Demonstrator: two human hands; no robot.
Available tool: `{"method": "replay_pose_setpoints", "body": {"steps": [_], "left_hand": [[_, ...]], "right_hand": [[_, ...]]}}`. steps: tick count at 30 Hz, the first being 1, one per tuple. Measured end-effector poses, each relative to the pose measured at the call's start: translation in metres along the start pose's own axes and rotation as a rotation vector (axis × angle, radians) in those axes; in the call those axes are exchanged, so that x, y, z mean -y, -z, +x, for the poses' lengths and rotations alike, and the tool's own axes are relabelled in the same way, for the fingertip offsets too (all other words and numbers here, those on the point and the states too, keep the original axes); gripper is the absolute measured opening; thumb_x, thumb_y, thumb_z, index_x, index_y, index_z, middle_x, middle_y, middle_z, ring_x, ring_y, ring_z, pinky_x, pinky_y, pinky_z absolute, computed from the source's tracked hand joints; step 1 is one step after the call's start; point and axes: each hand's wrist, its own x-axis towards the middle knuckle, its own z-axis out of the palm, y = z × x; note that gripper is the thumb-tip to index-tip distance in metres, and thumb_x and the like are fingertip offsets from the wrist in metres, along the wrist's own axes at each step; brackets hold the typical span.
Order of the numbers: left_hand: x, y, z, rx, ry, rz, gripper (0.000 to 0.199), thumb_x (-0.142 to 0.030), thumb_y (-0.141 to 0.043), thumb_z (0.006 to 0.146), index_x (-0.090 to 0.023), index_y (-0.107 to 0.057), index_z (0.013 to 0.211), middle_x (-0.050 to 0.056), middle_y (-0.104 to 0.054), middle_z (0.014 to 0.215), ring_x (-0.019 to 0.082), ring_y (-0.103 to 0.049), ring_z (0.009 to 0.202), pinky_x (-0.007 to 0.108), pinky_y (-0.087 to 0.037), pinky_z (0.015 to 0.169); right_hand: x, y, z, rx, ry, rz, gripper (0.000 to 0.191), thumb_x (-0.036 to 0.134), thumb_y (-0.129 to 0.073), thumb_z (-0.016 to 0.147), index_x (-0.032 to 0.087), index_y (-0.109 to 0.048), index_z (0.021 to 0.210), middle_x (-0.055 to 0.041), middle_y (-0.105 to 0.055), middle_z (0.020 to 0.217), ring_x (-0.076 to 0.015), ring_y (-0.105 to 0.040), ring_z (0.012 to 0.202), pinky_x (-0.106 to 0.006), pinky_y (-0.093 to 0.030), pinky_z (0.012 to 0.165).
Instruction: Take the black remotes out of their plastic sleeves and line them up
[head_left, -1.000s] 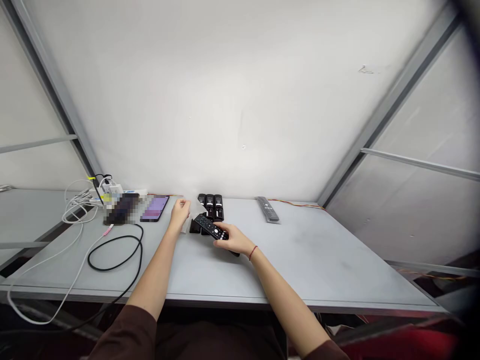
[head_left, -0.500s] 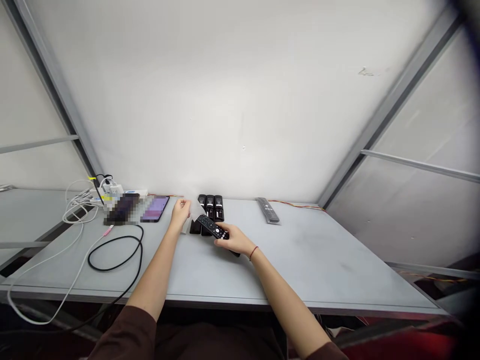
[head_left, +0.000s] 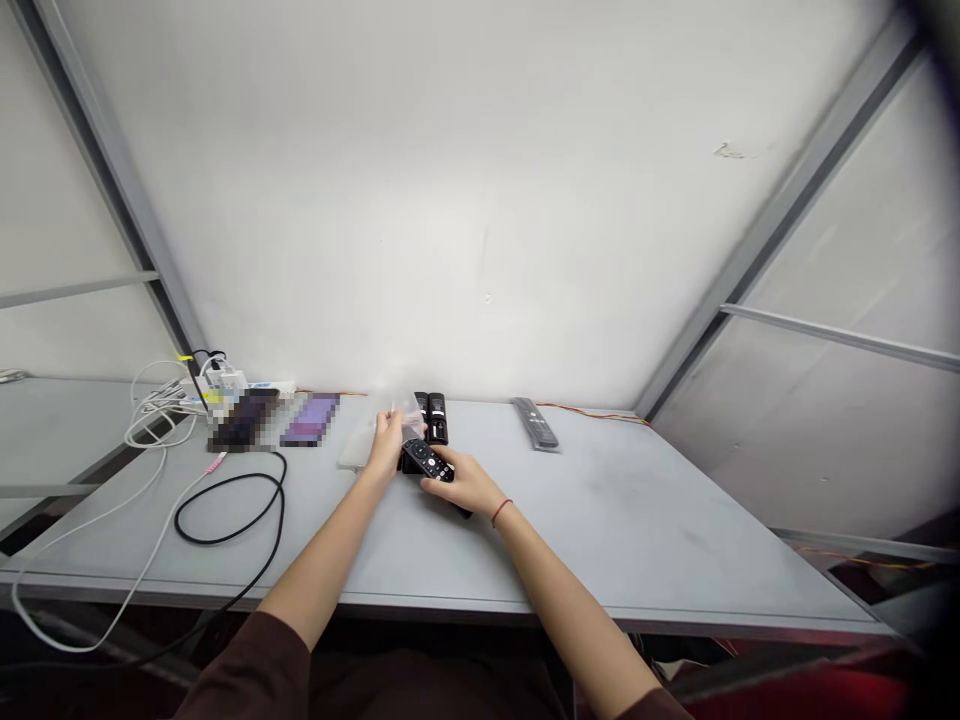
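My right hand is closed around a black remote control, which points up and to the left over the table. At its far end my left hand pinches a clear plastic bag, and the end of the remote reaches into the bag's opening. Just behind lie several black remotes with open battery bays, partly covered by the bag and my hands. Left of my left hand, a flat pale plastic sleeve lies on the table.
A bagged remote lies at the back right. To the left are two phones, one with a purple screen, a power strip with chargers, white cables and a looped black cable. The grey table meets a white wall.
My left hand has moved right with the plastic bag, bringing it over the far end of the remote. The right hand has shifted slightly left. The flat sleeve now shows more.
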Motion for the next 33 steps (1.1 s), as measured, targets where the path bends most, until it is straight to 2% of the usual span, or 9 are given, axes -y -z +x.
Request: {"method": "replay_pose_setpoints", "body": {"steps": [3, 6, 11, 13, 15, 19, 23, 27, 33], "left_hand": [[0.005, -0.01, -0.01, 0.007, 0.001, -0.165, 0.028, -0.039, -0.038, 0.089, -0.022, -0.036, 0.111, 0.005, -0.067, 0.078, 0.016, -0.066, 0.065, 0.028, -0.051, 0.06], [0.009, -0.016, -0.016, 0.001, -0.027, -0.253, 0.03, -0.043, -0.039, 0.089, -0.022, -0.042, 0.11, 0.006, -0.068, 0.085, 0.017, -0.067, 0.073, 0.03, -0.052, 0.065], [0.019, -0.023, -0.02, 0.045, -0.091, -0.252, 0.029, -0.042, -0.041, 0.089, -0.02, -0.05, 0.105, 0.008, -0.067, 0.093, 0.017, -0.066, 0.078, 0.029, -0.052, 0.068], [0.019, -0.025, -0.02, 0.063, -0.095, -0.23, 0.028, -0.041, -0.04, 0.09, -0.019, -0.052, 0.101, 0.007, -0.067, 0.091, 0.016, -0.066, 0.078, 0.028, -0.052, 0.07], [0.015, -0.023, -0.019, 0.034, -0.09, -0.258, 0.026, -0.038, -0.038, 0.091, -0.019, -0.052, 0.1, 0.006, -0.067, 0.087, 0.015, -0.065, 0.075, 0.028, -0.052, 0.068], [-0.005, -0.013, -0.013, -0.102, -0.022, -0.378, 0.025, -0.032, -0.034, 0.091, -0.016, -0.053, 0.094, 0.003, -0.065, 0.074, 0.011, -0.061, 0.058, 0.025, -0.05, 0.06], [-0.018, -0.005, -0.007, -0.125, 0.082, -0.457, 0.031, -0.03, -0.033, 0.091, -0.013, -0.058, 0.087, 0.004, -0.064, 0.07, 0.01, -0.057, 0.053, 0.024, -0.049, 0.061], [-0.013, -0.007, -0.009, -0.027, 0.084, -0.418, 0.038, -0.034, -0.033, 0.09, -0.011, -0.062, 0.084, 0.005, -0.065, 0.069, 0.011, -0.059, 0.055, 0.025, -0.049, 0.062], [0.003, -0.019, -0.023, 0.048, 0.154, -0.252, 0.036, -0.042, -0.042, 0.085, -0.013, -0.061, 0.091, 0.006, -0.065, 0.069, 0.016, -0.062, 0.054, 0.027, -0.048, 0.053]], "right_hand": [[0.0, -0.001, 0.001, -0.036, 0.0, -0.03, 0.048, 0.029, -0.063, 0.073, 0.018, -0.054, 0.119, -0.008, -0.066, 0.1, -0.022, -0.061, 0.085, -0.035, -0.046, 0.077], [-0.001, -0.002, 0.002, -0.067, -0.003, -0.018, 0.047, 0.027, -0.062, 0.073, 0.018, -0.053, 0.119, -0.0077, -0.065, 0.102, -0.022, -0.06, 0.088, -0.035, -0.045, 0.079], [-0.006, -0.008, 0.005, -0.137, -0.063, 0.069, 0.044, 0.033, -0.064, 0.072, 0.017, -0.053, 0.112, -0.0087, -0.064, 0.102, -0.0237, -0.059, 0.092, -0.038, -0.045, 0.081], [-0.008, -0.009, 0.005, -0.14, -0.104, 0.181, 0.05, 0.036, -0.067, 0.07, 0.017, -0.05, 0.113, -0.0083, -0.063, 0.101, -0.0229, -0.059, 0.092, -0.038, -0.045, 0.081], [-0.006, -0.007, 0.005, -0.07, -0.136, 0.38, 0.062, 0.037, -0.07, 0.069, 0.019, -0.043, 0.121, -0.0072, -0.062, 0.1, -0.0208, -0.059, 0.091, -0.036, -0.047, 0.081], [0.004, 0.0, -0.001, 0.211, -0.109, 0.77, 0.078, 0.032, -0.075, 0.065, 0.026, -0.033, 0.131, -0.006, -0.059, 0.109, -0.018, -0.059, 0.094, -0.033, -0.049, 0.081], [0.013, 0.003, -0.005, 0.363, -0.071, 0.876, 0.088, 0.026, -0.081, 0.058, 0.03, -0.034, 0.133, -0.008, -0.053, 0.121, -0.0191, -0.06, 0.096, -0.034, -0.049, 0.082], [0.011, 0.001, -0.004, 0.317, -0.083, 0.868, 0.087, 0.025, -0.08, 0.058, 0.03, -0.036, 0.133, -0.007, -0.054, 0.116, -0.016, -0.062, 0.086, -0.032, -0.053, 0.075], [0.002, -0.001, 0.002, 0.101, -0.109, 0.785, 0.079, 0.032, -0.076, 0.065, 0.029, -0.035, 0.132, -0.0057, -0.058, 0.104, -0.0109, -0.062, 0.061, -0.026, -0.054, 0.053]]}}
